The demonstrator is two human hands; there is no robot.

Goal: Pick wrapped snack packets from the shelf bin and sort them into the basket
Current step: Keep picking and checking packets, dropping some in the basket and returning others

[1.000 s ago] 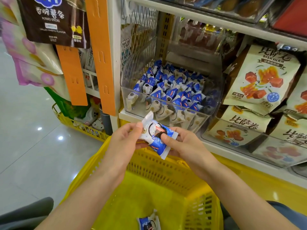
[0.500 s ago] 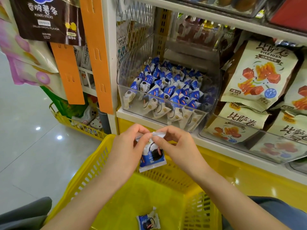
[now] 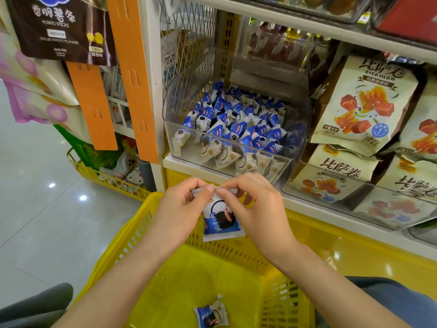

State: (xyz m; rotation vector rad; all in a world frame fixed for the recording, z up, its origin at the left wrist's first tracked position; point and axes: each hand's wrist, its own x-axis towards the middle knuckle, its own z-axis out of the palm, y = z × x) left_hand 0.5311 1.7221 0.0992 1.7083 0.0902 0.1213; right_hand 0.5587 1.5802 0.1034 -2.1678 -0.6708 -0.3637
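A blue-and-white wrapped snack packet [image 3: 222, 221] hangs upright above the far rim of the yellow basket [image 3: 132, 235]. My left hand [image 3: 179, 216] and my right hand [image 3: 257, 209] both pinch its top seam, thumbs nearly touching. Another packet of the same kind [image 3: 211, 313] lies on the basket floor. On the shelf just behind my hands stands a clear plastic bin [image 3: 186, 147] filled with several identical packets [image 3: 238, 124].
Large cream snack bags [image 3: 364, 102] fill clear bins to the right of the packet bin. Orange hanging strips [image 3: 132, 74] and a dark potato-stick bag [image 3: 59, 27] hang at the left. A low yellow wire rack [image 3: 106, 178] stands on the tiled floor.
The packet turned from tilted to hanging upright, and both hands moved to pinch its top edge. The hands sank slightly toward the basket.
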